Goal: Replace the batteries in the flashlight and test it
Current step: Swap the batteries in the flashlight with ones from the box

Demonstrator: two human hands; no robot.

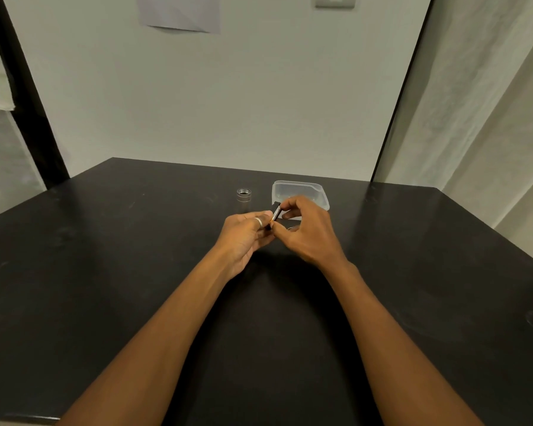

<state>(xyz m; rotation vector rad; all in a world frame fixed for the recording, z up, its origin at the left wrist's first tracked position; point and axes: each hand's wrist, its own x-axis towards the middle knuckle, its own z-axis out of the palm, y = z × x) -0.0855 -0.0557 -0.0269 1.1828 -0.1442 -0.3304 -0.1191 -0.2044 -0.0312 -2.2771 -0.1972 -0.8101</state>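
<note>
Head view: both hands meet over black table (105,272) centre; left hand (243,238) & right hand (305,232) fingers pinched on small battery (276,214), tilted. Silver flashlight piece (244,195) upright just far-left; clear plastic tub (299,192) just behind right hand.

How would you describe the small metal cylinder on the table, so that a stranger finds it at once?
On the black table, look just beyond the two hands, near the far edge. The metal cylinder stands upright, left of the clear plastic box and apart from it. It is short, silvery, ridged and open on top.

Black table (105,272) against a pale wall (228,103) — white curtain (490,118) right, dark post (28,96) left.
</note>
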